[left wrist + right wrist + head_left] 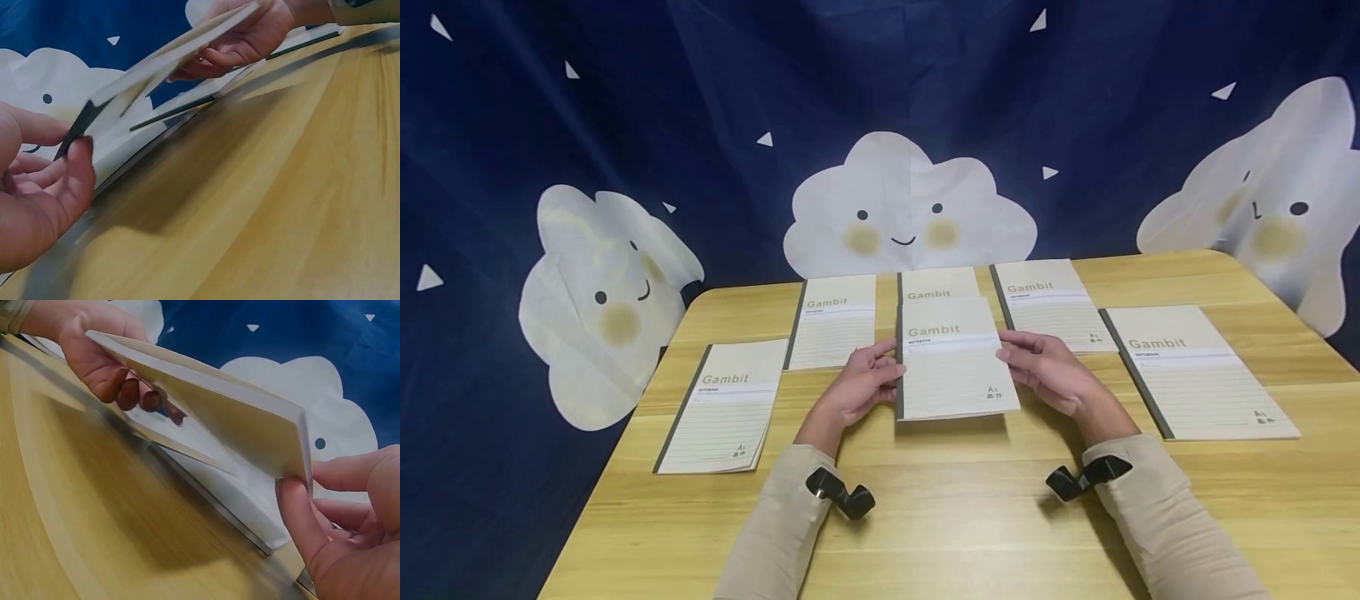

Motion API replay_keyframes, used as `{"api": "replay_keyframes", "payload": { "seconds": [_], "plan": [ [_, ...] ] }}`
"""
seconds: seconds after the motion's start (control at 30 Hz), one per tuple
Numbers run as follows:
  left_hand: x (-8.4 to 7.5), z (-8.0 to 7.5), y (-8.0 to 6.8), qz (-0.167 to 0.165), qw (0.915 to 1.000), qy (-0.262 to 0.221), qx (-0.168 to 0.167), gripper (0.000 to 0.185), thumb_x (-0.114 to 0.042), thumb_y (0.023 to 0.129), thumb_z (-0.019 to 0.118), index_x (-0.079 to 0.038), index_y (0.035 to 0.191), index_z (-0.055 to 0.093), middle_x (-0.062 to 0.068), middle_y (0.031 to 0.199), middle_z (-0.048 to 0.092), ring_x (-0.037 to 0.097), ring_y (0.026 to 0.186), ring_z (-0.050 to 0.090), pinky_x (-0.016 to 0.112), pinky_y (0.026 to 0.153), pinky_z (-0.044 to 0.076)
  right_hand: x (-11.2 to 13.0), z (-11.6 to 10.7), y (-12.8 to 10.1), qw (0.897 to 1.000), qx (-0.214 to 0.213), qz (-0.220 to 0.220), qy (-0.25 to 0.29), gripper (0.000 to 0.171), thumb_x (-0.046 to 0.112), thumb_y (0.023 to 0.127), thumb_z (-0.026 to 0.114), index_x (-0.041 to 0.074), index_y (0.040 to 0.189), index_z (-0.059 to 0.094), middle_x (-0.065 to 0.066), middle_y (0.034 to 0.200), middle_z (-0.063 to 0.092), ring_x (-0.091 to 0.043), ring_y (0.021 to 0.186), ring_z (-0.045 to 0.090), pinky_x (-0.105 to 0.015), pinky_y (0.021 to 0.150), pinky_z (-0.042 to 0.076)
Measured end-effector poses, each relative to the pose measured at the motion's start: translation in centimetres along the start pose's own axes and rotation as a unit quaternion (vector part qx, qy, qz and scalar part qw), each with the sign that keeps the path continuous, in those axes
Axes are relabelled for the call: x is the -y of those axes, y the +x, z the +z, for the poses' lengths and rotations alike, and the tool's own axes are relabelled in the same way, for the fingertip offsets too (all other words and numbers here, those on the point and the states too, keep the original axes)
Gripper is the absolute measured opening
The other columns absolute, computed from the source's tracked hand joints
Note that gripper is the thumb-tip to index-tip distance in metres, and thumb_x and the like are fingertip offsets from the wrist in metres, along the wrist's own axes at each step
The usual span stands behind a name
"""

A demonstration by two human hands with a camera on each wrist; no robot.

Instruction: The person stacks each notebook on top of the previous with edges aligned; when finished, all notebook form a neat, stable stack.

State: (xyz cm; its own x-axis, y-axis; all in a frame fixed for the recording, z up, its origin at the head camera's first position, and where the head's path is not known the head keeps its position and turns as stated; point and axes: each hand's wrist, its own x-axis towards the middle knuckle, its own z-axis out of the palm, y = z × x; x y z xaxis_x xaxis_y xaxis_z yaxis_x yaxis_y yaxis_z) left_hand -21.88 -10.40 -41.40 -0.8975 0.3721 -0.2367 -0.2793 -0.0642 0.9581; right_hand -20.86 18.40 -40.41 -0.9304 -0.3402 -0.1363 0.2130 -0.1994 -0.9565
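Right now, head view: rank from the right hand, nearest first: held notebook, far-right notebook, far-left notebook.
1. Held notebook: centre, its right edge pinched by the right hand.
2. Far-right notebook: flat on the table, to that hand's right.
3. Far-left notebook: flat at the table's left, beyond the left hand.

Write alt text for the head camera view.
Two hands, left hand and right hand, hold a cream Gambit notebook by its side edges above a light wooden table, where five matching notebooks lie.
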Motion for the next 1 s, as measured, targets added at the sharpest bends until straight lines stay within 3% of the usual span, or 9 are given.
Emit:
{"api": "replay_keyframes", "payload": {
  "seconds": [0.27,0.43,0.63,0.8,1.0],
  "plan": [
    [0.1,0.7,0.6,0.03,0.9978,-0.021,-0.055,0.056,0.001,0.09,0.054,0.004,0.142,0.033,0.003,0.086,0.06,0.009,0.068,0.052,0.02,0.058,0.045,-0.1,0.0,0.3,1.0,-0.014,-0.01,0.005,0.063,-0.003,0.092,0.052,-0.013,0.143,0.017,-0.011,0.123,0.051,-0.009,0.097,0.062,-0.025,0.081,0.053],
    [0.3,0.9,0.9,0.043,0.996,-0.034,-0.07,0.053,0.003,0.089,0.055,0.006,0.14,0.036,0.003,0.084,0.059,0.008,0.068,0.051,0.019,0.057,0.045,-0.3,0.1,0.3,1.0,-0.022,-0.006,-0.009,0.065,-0.004,0.09,0.053,-0.012,0.144,0.017,-0.01,0.12,0.049,-0.008,0.095,0.061,-0.023,0.08,0.053],
    [0.3,1.1,1.3,0.059,0.9928,-0.032,-0.099,0.049,0.004,0.088,0.057,0.008,0.135,0.042,0.005,0.093,0.059,0.01,0.073,0.056,0.018,0.06,0.048,0.0,0.0,0.7,0.995,-0.062,0.017,-0.076,0.061,0.007,0.093,0.056,-0.013,0.142,0.025,-0.019,0.124,0.046,-0.005,0.089,0.061,-0.021,0.08,0.052],
    [0.3,1.2,2.4,0.075,0.9877,-0.016,-0.136,0.038,0.008,0.084,0.061,0.01,0.121,0.052,0.006,0.091,0.056,0.011,0.072,0.057,0.019,0.063,0.052,0.5,-0.2,1.5,0.985,-0.101,0.032,-0.138,0.055,0.015,0.094,0.055,-0.014,0.137,0.035,-0.026,0.126,0.045,-0.002,0.085,0.061,-0.02,0.079,0.053],
    [0.2,1.2,3.3,0.099,0.9777,0.038,-0.181,0.021,0.011,0.081,0.061,0.01,0.101,0.055,0.01,0.088,0.06,0.013,0.069,0.058,0.022,0.064,0.054,0.5,-0.4,2.7,0.974,-0.115,0.037,-0.189,0.05,0.014,0.094,0.054,-0.013,0.134,0.041,-0.024,0.122,0.049,-0.001,0.08,0.06,-0.019,0.074,0.053]
  ]
}}
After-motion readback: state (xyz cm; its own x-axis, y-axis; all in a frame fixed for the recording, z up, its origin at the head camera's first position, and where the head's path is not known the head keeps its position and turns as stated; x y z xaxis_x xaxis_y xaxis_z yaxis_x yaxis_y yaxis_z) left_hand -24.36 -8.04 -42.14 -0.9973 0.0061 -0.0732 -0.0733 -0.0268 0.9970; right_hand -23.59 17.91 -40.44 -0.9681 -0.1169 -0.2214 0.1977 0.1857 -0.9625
